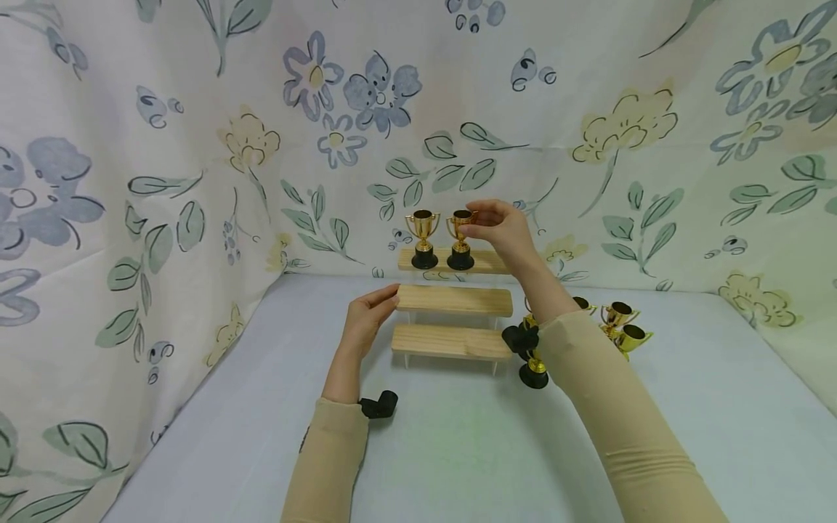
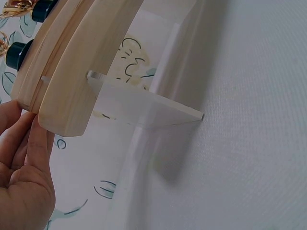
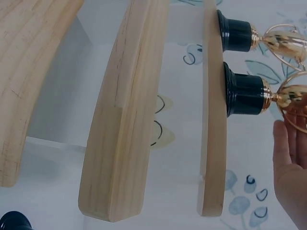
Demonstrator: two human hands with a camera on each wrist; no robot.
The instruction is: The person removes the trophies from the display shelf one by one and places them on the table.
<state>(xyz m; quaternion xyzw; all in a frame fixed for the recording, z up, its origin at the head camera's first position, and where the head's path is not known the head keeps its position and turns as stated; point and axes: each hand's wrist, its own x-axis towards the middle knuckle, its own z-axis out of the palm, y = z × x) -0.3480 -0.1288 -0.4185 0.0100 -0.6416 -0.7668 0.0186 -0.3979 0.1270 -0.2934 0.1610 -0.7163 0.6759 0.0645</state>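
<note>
A three-step wooden display stand has its top board, middle board and front board on clear supports. Two gold trophy cups with black bases stand side by side on the top board: a left trophy and a second trophy. My right hand pinches the second trophy by its cup, near the right handle; its base sits on the board. My left hand grips the left end of the middle board. In the left wrist view, the fingers touch the board's end.
Several more gold trophies stand right of the stand, partly hidden by my right forearm. One trophy is near the front board's right end. A floral cloth hangs behind the pale tabletop.
</note>
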